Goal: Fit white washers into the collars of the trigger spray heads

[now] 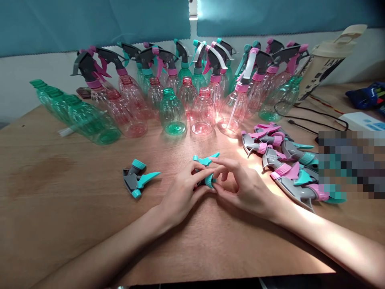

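Mid-frame, your left hand's (183, 188) fingers pinch a spray head (205, 161); right hand's (248, 188) fingers touch it (grip unclear). Up top: many topped bottles (233, 110), several bare-necked bottles (173, 114) left.

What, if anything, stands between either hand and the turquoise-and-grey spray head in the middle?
Nothing visible. The left hand holds the spray head, and the right hand's fingertips are right at it. The lone spray head lies off to the left, and the spray-head pile off to the right.

Wood-topped table (60, 216); white wall (18, 84); 2 teal sheets (90, 24); bright glare (206, 10).
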The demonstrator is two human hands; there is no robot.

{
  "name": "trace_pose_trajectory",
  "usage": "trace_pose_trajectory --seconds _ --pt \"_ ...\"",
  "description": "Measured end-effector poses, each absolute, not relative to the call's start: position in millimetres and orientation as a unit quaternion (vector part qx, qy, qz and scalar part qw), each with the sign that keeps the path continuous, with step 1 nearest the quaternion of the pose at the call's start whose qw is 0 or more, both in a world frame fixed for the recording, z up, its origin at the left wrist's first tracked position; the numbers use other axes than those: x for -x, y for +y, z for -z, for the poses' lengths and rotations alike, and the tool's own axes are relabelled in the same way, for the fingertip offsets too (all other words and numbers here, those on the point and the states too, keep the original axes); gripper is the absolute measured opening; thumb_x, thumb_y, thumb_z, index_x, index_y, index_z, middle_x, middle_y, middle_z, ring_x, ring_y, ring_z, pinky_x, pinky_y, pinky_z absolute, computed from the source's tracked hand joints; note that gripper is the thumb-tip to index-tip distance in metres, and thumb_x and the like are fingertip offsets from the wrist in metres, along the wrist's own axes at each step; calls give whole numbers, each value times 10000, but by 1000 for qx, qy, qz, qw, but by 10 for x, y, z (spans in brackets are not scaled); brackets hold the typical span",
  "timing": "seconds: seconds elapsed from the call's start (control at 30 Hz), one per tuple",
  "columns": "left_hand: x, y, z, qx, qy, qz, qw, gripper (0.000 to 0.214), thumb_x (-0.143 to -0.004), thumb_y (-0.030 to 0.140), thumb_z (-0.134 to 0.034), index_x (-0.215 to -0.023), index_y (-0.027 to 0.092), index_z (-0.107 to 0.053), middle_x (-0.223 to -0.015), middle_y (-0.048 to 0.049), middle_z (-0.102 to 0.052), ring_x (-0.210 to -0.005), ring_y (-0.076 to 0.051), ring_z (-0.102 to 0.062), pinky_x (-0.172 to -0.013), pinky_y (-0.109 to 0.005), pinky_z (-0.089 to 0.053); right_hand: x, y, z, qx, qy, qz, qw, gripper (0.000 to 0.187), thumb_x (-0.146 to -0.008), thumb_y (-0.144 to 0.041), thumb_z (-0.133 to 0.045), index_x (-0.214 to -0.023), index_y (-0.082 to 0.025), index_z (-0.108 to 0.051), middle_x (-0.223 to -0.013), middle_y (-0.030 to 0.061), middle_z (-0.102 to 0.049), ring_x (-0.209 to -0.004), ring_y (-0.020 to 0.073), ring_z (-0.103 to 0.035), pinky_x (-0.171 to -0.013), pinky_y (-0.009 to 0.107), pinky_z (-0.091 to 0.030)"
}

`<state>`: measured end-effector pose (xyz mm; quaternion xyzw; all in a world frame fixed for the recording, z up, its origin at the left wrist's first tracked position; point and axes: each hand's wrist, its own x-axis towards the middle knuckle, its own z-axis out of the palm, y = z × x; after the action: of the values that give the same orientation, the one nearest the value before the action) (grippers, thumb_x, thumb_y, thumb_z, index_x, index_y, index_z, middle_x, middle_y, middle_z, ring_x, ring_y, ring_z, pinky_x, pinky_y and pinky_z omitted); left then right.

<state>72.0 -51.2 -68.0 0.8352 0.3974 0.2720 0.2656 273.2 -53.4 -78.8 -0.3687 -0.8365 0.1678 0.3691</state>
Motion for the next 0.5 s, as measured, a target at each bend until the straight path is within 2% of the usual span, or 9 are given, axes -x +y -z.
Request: trace_pose_trajectory --seconds 0.13,0.3,0.5 --pt "-734 -497 660 -828 396 -281 281 442 -879 116 -592 -1277 306 -564 -1056 -23 -550 -836 -139 -527 -752 -255 -474 -2687 -546 800 372 -816 -173 406 598 -840 -138 -595 -1365 -266 -339 -951 28 -670 -735 171 -675 -611 307 -536" --pt "-732 -479 625 -817 392 -296 302 355 -863 152 -632 -1200 264 -622 -1010 -11 -569 -777 -120 -528 -715 -238 -464 -2669 -540 756 360 -770 -233 472 520 -841 -142 -623 -1285 -253 -377 -903 20 -667 -808 166 -675 -544 257 -507" --pt "-717 -473 630 -804 407 -313 299 411 -838 79 -637 -1204 263 -612 -1001 3 -567 -677 -86 -482 -682 -225 -446 -2740 -487 741 340 -788 -229 458 497 -822 -115 -616 -1248 -244 -395 -929 31 -688 -818 165 -680 -506 236 -476"
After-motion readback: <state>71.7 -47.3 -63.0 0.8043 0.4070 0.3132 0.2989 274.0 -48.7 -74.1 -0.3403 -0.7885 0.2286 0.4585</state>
